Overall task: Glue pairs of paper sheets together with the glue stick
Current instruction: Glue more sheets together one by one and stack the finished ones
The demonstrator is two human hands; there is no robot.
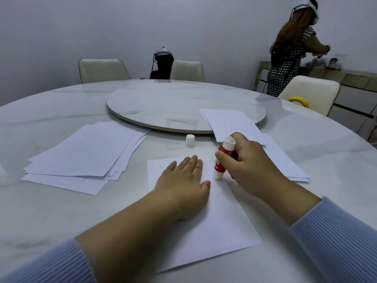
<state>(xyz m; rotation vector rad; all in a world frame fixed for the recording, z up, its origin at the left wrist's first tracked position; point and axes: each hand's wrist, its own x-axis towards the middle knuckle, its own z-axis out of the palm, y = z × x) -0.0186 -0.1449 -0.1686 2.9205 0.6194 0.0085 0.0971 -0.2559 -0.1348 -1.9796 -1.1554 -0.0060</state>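
Observation:
A white paper sheet lies on the marble table in front of me. My left hand presses flat on its upper part, fingers straight. My right hand grips a red and white glue stick, uncapped, its tip down on the sheet near the far right corner. The glue stick's white cap stands upright on the table beyond the sheet. A loose stack of white sheets lies to the left. More sheets lie to the right, partly behind my right hand.
A round turntable sits in the middle of the table. Cream chairs stand at the far side. A yellow ring shows at the right edge. A person stands at a sideboard at the back right.

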